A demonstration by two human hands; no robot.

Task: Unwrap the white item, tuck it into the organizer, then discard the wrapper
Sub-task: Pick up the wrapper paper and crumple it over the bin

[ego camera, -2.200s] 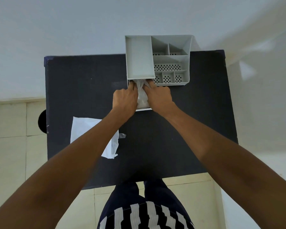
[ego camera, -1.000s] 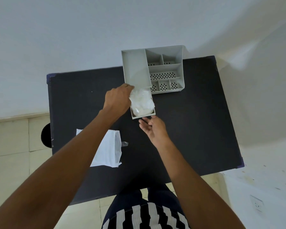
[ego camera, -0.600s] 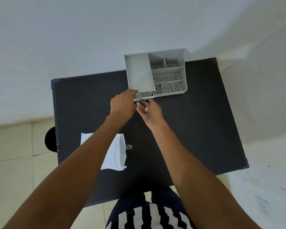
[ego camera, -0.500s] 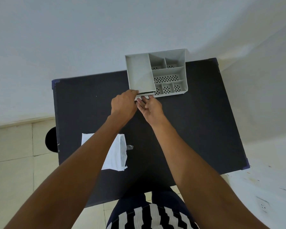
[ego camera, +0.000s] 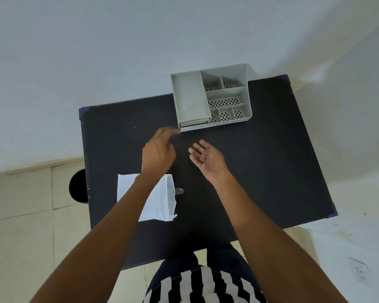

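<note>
Change: since half a second ago I see both hands pulled back from the organizer's drawer [ego camera: 193,125], which is now pushed nearly flush, only a thin lip showing.
Left hand [ego camera: 159,153]: hovers over the surface [ego camera: 260,171] just short of the drawer front, fingers loosely curled and blurred, nothing in it.
Right hand [ego camera: 207,159]: palm up, fingers spread, empty, beside the left and clear of the organizer.
Organizer [ego camera: 210,98]: grey, at the far edge of the dark surface; one long tray on its left, perforated compartments on its right. I see nothing in any open compartment.
White item: out of my sight; I last saw it in the drawer, and the closed front now hides the inside.
Wrapper [ego camera: 158,200]: flat on the near left of the surface, partly under my left forearm, well apart from the organizer.
Beside wrapper: a small clear scrap [ego camera: 179,190] at its right edge.
</note>
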